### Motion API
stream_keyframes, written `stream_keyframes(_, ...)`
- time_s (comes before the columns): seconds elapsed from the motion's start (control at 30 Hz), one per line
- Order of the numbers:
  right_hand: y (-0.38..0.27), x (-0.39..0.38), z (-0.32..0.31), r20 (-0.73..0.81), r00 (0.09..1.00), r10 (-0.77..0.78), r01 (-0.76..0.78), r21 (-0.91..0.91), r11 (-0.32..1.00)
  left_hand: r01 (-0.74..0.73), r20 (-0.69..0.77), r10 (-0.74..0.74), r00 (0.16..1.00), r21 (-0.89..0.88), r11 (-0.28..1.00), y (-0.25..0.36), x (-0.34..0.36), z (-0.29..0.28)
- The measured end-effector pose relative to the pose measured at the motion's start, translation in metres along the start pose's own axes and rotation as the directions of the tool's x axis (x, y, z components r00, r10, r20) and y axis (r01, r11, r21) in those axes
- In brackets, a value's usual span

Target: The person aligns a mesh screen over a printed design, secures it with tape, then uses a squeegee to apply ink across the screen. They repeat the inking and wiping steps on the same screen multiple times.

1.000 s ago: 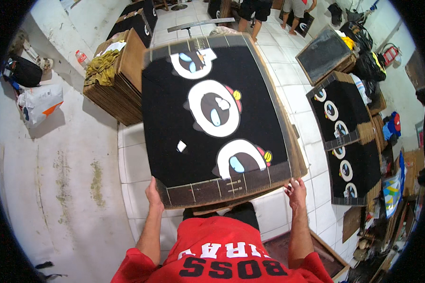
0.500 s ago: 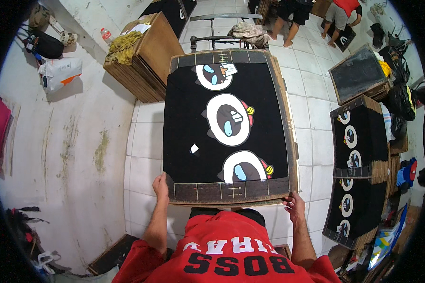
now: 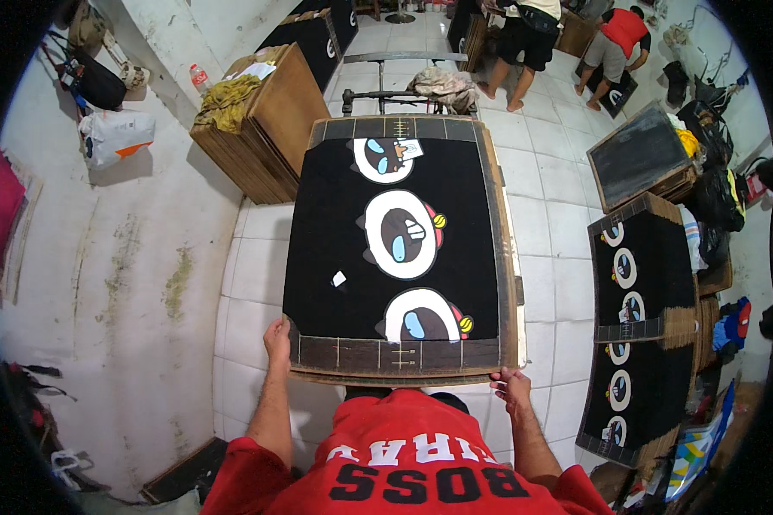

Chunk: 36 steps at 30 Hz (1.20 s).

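Mostly, the board [image 3: 361,352] lies beyond left grip [image 3: 276,342] and right grip [image 3: 513,388].

White lettering [image 3: 423,449], black lettering [image 3: 408,483] — red shirt [image 3: 395,415]

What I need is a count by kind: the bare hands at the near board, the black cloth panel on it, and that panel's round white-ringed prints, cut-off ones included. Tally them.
Bare hands, left hand and right hand: 2
Flat black cloth panel: 1
Round white-ringed, dark-centred prints: 3
Total: 6
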State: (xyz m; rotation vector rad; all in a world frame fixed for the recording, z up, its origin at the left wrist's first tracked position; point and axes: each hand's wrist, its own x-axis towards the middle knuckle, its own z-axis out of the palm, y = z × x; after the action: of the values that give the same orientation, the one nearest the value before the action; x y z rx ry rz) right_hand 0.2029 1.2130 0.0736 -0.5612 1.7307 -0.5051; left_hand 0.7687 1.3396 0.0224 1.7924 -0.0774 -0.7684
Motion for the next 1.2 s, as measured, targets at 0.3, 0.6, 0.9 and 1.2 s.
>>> stream_keyframes(0.3,-0.005,-0.001,0.005,-0.107,0.994,-0.018,0.023,0.041,0.999,0.035,0.055,-0.038,0.998,0.042,0.998,-0.001,-0.002,0.004)
stream_keyframes(0.6,-0.01,0.004,0.026,-0.176,0.984,-0.021,0.041,0.111,0.993,-0.115,0.19,0.062,0.98,0.286,0.951,0.0,0.006,-0.007)
stream_keyframes(0.9,0.119,-0.023,-0.016,-0.291,0.952,-0.099,0.096,-0.026,0.995,-0.591,0.259,0.613,0.747,0.682,0.432,0.013,-0.024,0.036)
stream_keyframes(1.2,0.253,-0.045,-0.117,-0.145,0.935,0.322,-0.331,-0.037,0.943,-0.803,0.476,0.677,0.561,0.513,0.304,0.076,-0.146,0.18)
